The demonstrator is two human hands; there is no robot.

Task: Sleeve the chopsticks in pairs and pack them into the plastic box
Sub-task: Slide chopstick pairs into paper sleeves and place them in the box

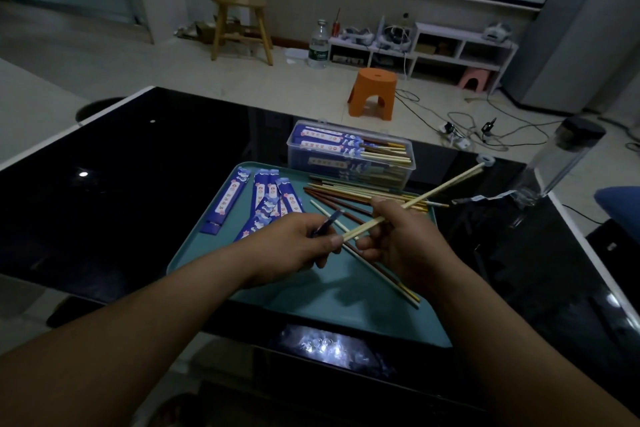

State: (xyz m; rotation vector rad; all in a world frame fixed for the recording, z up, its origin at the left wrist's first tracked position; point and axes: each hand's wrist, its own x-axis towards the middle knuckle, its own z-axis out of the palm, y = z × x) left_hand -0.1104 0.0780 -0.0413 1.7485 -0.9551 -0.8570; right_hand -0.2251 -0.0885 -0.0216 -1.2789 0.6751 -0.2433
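Observation:
My right hand [405,236] grips a pair of pale chopsticks [446,185] that slants up to the right, tips pointing toward my left hand. My left hand [294,244] pinches a blue paper sleeve [327,222], seen almost edge-on, right at those tips. Both hands hover over a teal tray [311,302]. Several empty blue sleeves [263,199] lie on the tray's left part. Loose chopsticks [349,191], pale and dark, lie in a heap at the tray's far right, and a few run diagonally under my right hand. Behind the tray a clear plastic box [349,152] holds several sleeved pairs.
The tray and box sit on a glossy black table [138,184]. A clear bottle with a dark cap [561,163] stands at the table's right edge, with a small tape roll [486,160] near it. Beyond the table are an orange stool [372,92] and cables on the floor.

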